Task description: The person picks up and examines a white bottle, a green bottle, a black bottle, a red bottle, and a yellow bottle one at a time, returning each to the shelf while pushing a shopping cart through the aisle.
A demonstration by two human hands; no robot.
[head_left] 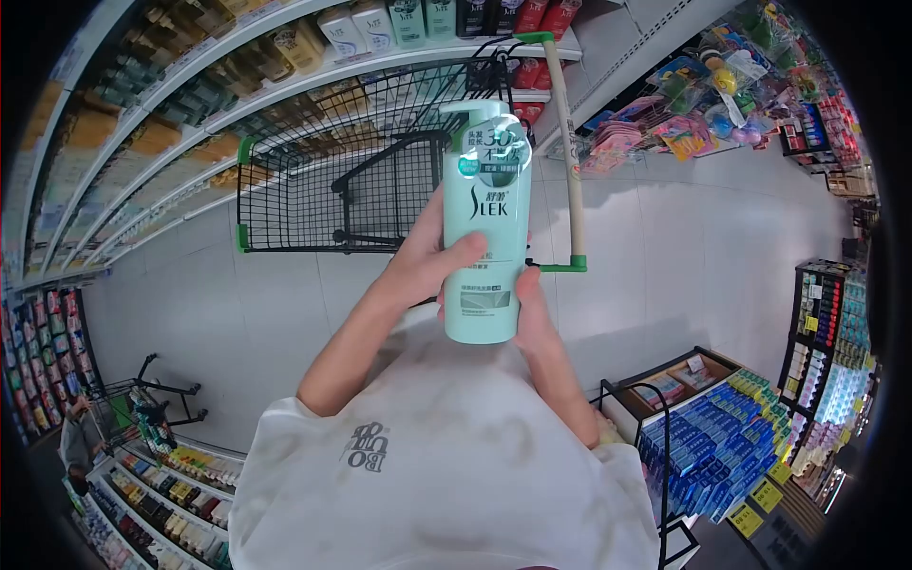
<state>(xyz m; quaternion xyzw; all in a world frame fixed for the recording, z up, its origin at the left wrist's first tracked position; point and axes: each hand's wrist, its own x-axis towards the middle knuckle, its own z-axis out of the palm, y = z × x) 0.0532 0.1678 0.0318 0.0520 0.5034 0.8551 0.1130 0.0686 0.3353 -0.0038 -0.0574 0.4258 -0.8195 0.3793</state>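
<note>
A mint-green pump bottle (484, 228) labelled SLEK, which looks like shampoo, is held upright in front of my chest with its printed front towards me. My left hand (432, 249) grips its left side, the thumb lying across the label. On the lower right side, my right hand (534, 309) is closed against the bottle, its other fingers hidden behind it. Just beyond the bottle stands a black wire shopping cart (313, 190) with green corners and a pale handle bar (567, 142).
Shelves of bottles (285, 47) run along the far left. Hanging packaged goods (703, 104) fill the upper right. A bin of blue boxes (712, 442) stands close at my right. Another person (81, 437) with a cart is at lower left. Pale tiled floor (655, 256) lies between.
</note>
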